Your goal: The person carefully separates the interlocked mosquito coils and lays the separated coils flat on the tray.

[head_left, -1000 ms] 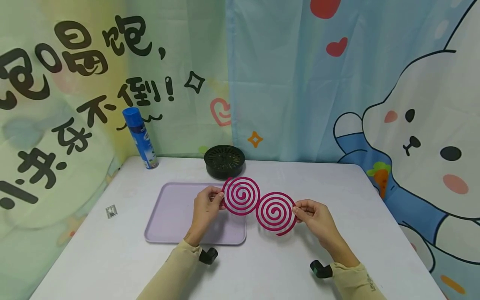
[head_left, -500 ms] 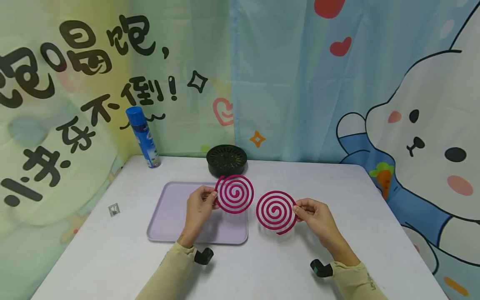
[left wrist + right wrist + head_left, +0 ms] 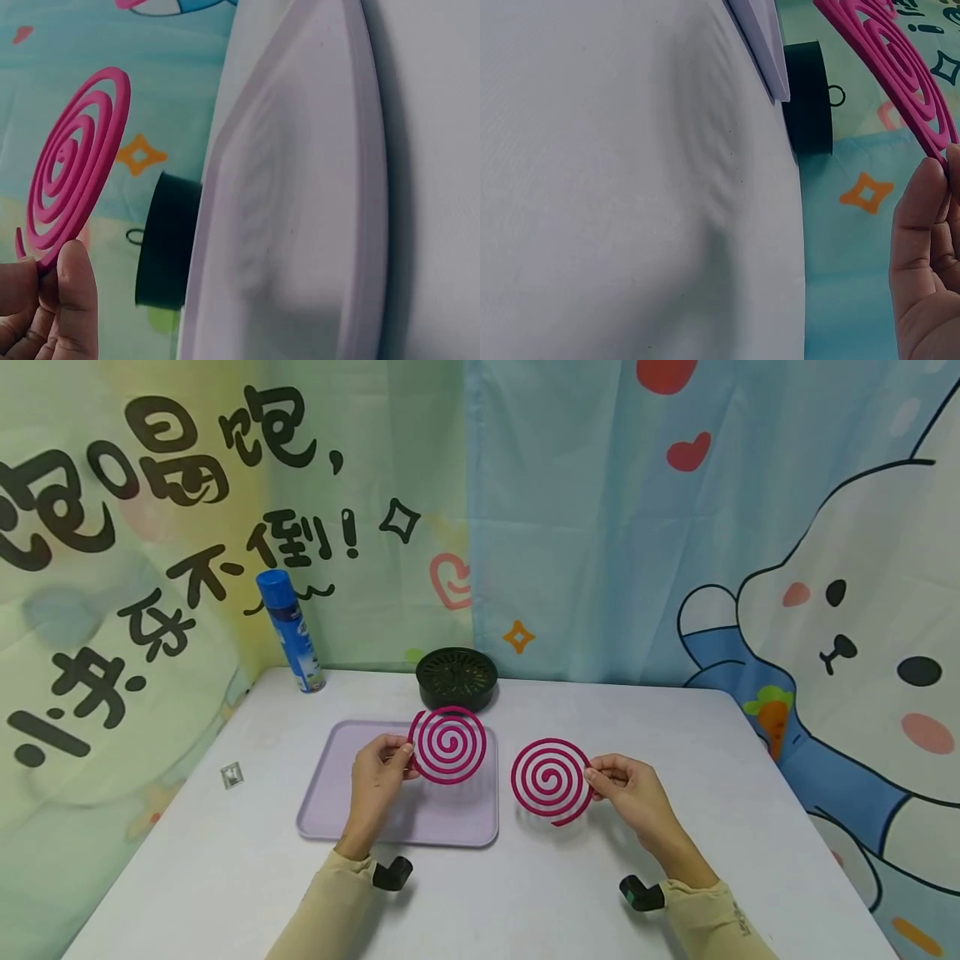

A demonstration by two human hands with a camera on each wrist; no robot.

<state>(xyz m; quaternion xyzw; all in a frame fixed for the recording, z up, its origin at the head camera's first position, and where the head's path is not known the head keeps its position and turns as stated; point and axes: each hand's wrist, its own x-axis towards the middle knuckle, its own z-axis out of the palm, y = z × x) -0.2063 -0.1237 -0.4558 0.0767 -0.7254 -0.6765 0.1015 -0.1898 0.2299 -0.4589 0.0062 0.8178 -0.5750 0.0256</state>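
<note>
Two magenta mosquito coils are held up above the table, apart from each other. My left hand (image 3: 377,783) pinches the left coil (image 3: 448,745) by its outer edge, above the lilac tray (image 3: 322,810). In the left wrist view that coil (image 3: 97,161) stands upright between thumb and fingers. The right coil (image 3: 551,782) is pinched at its right edge by my right hand (image 3: 630,789), to the right of the tray. Seen from the right wrist, this coil (image 3: 907,79) is partly cut off by the frame.
A round black lidded tin (image 3: 456,679) with a slotted top stands behind the tray. At the back left is a blue spray can (image 3: 291,631). A small silvery square piece (image 3: 232,775) lies left of the tray. A printed curtain (image 3: 570,527) hangs behind the white table (image 3: 525,893).
My left hand has moved left with its coil, which has come away from the right coil, where they were touching or overlapping. The right hand stays nearly still. The head view has shifted slightly.
</note>
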